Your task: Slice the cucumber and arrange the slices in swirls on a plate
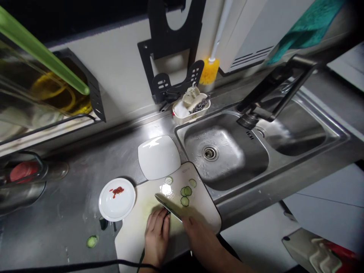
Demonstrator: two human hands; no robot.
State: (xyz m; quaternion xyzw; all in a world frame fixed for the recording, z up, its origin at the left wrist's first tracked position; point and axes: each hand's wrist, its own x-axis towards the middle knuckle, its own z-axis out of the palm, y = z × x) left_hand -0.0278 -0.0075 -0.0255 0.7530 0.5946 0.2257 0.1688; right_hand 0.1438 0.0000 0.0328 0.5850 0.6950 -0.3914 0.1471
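Observation:
My left hand is curled over a piece of cucumber on the white cutting board; most of the piece is hidden under the fingers. Closed around the handle of a kitchen knife, my right hand keeps the blade beside the left fingertips, against the cucumber. Several thin cucumber slices lie on the right part of the board, and one cucumber slice rests near its back edge.
Behind the board is a white square plate. A round white plate with red bits stands left, near cucumber end pieces. To the right are a steel sink and black faucet. A sponge holder sits at the back.

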